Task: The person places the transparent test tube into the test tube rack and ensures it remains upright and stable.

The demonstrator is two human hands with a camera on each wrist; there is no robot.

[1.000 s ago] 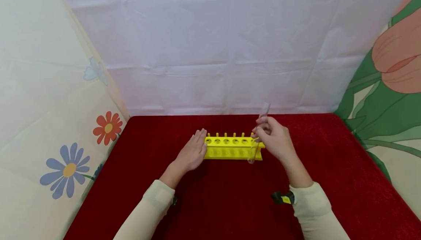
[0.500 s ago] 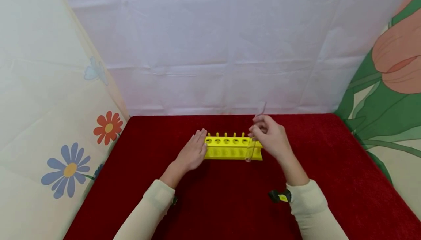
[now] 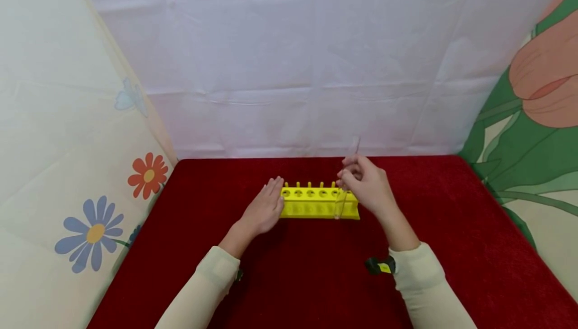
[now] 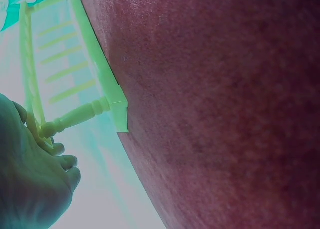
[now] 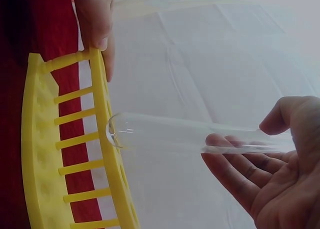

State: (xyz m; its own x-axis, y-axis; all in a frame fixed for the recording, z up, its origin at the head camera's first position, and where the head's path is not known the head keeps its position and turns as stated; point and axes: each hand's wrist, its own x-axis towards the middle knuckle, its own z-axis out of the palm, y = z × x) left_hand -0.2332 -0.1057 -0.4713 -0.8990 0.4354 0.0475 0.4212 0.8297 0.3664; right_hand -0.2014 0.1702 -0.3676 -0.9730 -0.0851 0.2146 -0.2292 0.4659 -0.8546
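A yellow test tube rack with a row of round holes stands on the red cloth. My left hand rests against its left end with the fingers extended; in the left wrist view, that hand touches the rack's upper plate. Between thumb and fingers, my right hand pinches a clear glass test tube, tilted over the rack's right part. From the right wrist view, the tube's rounded bottom is close to the rack's upper plate; I cannot tell whether they touch.
Red cloth covers the table. A white sheet hangs behind it, with flower-printed sheets at the left and right. Thin yellow pegs stick up along the rack's far side. Each wrist wears a dark camera.
My right hand has moved left along the rack and slightly farther away, carrying the test tube with it. The left hand and the rack have stayed in place.
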